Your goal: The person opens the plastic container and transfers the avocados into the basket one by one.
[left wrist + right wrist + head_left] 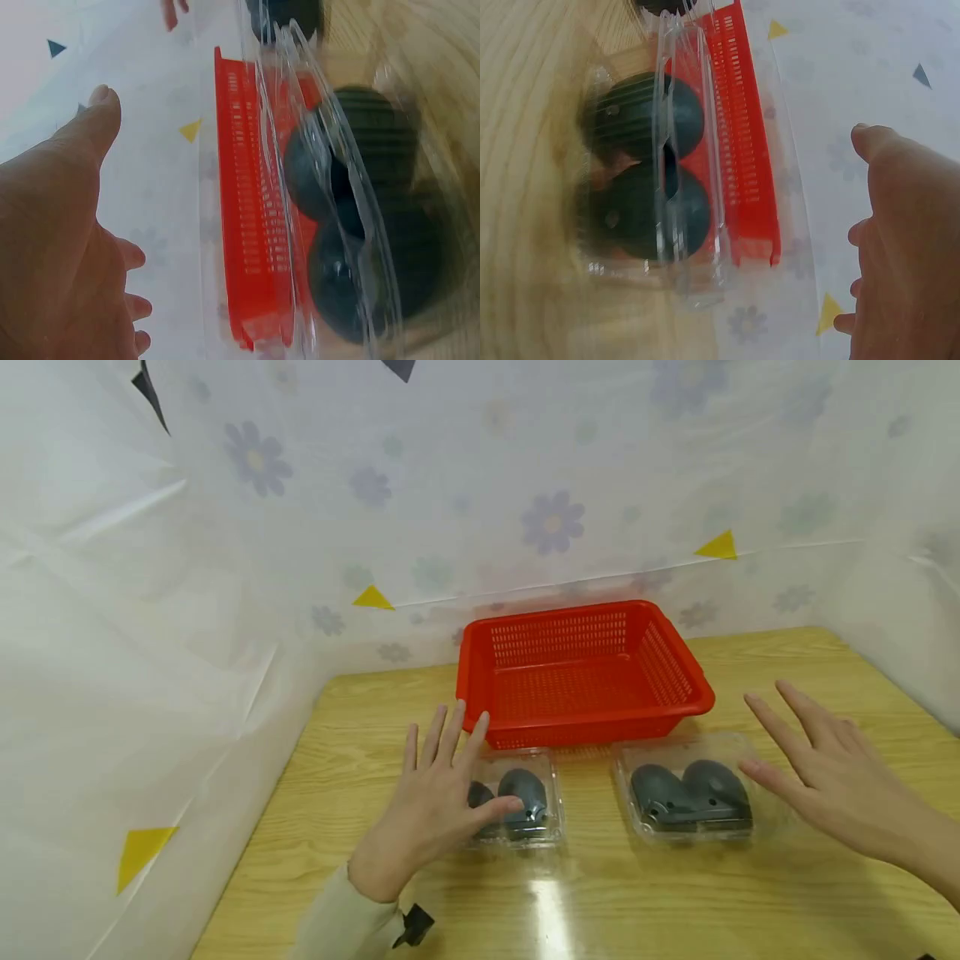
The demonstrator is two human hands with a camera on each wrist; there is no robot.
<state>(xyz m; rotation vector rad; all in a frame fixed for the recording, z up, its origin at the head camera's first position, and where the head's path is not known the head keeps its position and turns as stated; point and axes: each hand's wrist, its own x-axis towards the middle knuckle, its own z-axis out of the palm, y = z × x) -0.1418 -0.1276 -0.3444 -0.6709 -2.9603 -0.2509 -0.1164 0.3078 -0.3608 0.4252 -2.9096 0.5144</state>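
The left hand (427, 810), fingers spread wide and holding nothing, hovers over the left part of a clear plastic clamshell (553, 793) containing two dark egg-shaped pieces (522, 797). Next, farther back, a red perforated plastic basket (585, 728) sits on the wood-grain table (600, 893). Before its right half lies a second clamshell (678, 753), likewise holding two dark pieces; just beside it, the right hand (832, 768) hangs splayed, gripping nothing.

Comes to one red basket (581, 729), one tabletop (360, 760), two clear boxes (693, 747), four dark rounded items (716, 783) (two per box), and three yellow patches (720, 547).
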